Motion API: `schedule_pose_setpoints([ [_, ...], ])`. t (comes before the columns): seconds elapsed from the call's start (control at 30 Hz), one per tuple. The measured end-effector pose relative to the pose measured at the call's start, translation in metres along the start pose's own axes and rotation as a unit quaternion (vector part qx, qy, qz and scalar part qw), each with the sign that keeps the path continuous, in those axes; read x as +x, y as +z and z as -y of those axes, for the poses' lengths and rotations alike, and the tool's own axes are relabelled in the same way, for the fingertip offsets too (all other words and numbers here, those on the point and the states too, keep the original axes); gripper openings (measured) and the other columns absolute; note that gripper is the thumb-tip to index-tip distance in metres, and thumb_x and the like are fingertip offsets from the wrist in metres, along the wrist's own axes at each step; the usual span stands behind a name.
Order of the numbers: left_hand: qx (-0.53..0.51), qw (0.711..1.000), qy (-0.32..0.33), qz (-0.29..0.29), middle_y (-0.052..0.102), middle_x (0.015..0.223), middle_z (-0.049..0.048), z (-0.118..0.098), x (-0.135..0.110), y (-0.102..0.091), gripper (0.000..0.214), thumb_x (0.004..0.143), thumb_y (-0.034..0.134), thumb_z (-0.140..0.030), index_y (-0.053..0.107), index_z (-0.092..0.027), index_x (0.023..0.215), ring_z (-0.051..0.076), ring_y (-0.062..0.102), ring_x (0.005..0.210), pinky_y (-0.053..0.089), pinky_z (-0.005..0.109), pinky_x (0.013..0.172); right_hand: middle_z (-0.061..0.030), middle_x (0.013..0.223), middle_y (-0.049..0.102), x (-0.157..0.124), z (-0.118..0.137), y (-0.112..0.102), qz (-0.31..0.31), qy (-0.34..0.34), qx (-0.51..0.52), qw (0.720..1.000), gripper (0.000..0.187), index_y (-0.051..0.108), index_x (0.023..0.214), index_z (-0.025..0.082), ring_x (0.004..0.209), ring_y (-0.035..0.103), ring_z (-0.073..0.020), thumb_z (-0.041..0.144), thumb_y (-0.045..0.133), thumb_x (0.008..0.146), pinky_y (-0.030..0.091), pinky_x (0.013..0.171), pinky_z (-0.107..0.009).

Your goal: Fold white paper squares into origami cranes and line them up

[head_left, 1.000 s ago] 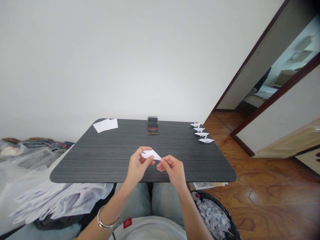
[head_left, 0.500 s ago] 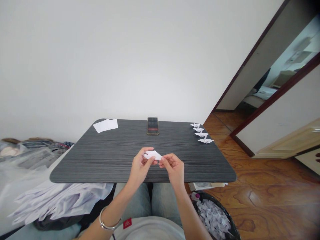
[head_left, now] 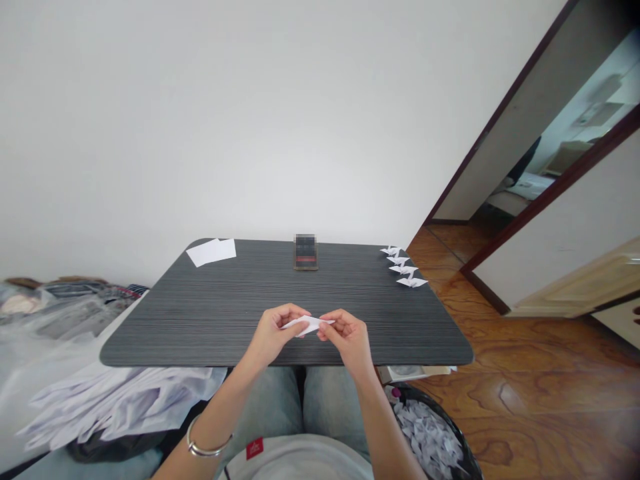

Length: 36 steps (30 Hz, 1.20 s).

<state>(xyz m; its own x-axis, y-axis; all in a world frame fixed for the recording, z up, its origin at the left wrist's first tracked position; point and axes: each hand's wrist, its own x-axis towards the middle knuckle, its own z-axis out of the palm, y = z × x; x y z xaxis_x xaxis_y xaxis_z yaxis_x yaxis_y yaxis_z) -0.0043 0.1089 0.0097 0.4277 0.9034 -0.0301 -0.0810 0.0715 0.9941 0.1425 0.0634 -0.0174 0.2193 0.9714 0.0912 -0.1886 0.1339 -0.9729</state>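
While it sits over the near part of the dark counter [head_left: 200,313], a small folded white paper [head_left: 306,325] is held between both hands. The left hand [head_left: 273,337] has its grip pinched on the paper's left end, and the right hand [head_left: 350,337] has its grip pinched on the right end. Folded paper cranes [head_left: 404,269] line the counter's far right edge. Loose white sheets [head_left: 212,251] lie at its far left corner. A bin of paper scraps [head_left: 430,440] stands on the floor, low on the right.
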Motion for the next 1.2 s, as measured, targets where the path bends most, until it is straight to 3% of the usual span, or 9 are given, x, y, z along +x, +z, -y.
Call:
schedule_pose_setpoints([
  [0.33,0.003,0.999,-0.006,0.034,0.062,0.058,0.0007,0.000,-0.001,0.003,0.019,0.061,0.070,-0.026,0.062,-0.011,0.068,0.010,0.054,0.051,0.042,0.020,0.051,0.0028,0.050,0.060,0.001,-0.002,0.004,0.007,0.020,0.030,0.999,0.017,0.059,0.067,0.017,0.045,0.055,-0.0106,0.027,0.070,0.061,0.046,0.047,-0.023],
  [0.67,0.006,0.999,-0.031,-0.010,0.067,0.061,0.0030,0.001,-0.003,0.003,0.017,0.057,0.072,-0.024,0.069,-0.012,0.069,0.014,0.059,0.055,0.045,0.023,0.056,0.0032,0.049,0.059,0.000,0.000,0.006,0.006,0.043,0.069,0.997,0.018,0.058,0.064,0.017,0.042,0.054,-0.0097,0.028,0.070,0.061,0.046,0.045,-0.021],
  [1.0,-0.027,0.994,-0.080,0.066,0.066,0.058,0.0024,0.001,-0.002,-0.005,0.016,0.060,0.071,-0.025,0.069,-0.012,0.069,0.010,0.055,0.050,0.039,0.018,0.048,0.0027,0.051,0.061,-0.003,0.003,0.003,0.030,0.062,0.076,0.995,0.017,0.059,0.063,0.017,0.043,0.056,-0.0102,0.027,0.072,0.060,0.047,0.046,-0.022],
  [1.2,-0.037,0.994,-0.088,0.053,0.068,0.059,0.0027,0.002,-0.002,-0.006,0.014,0.060,0.071,-0.021,0.072,-0.014,0.072,0.010,0.056,0.052,0.038,0.019,0.052,0.0028,0.052,0.061,-0.003,0.006,0.000,0.051,0.070,0.078,0.993,0.015,0.060,0.064,0.016,0.045,0.057,-0.0093,0.024,0.071,0.062,0.048,0.048,-0.020],
])
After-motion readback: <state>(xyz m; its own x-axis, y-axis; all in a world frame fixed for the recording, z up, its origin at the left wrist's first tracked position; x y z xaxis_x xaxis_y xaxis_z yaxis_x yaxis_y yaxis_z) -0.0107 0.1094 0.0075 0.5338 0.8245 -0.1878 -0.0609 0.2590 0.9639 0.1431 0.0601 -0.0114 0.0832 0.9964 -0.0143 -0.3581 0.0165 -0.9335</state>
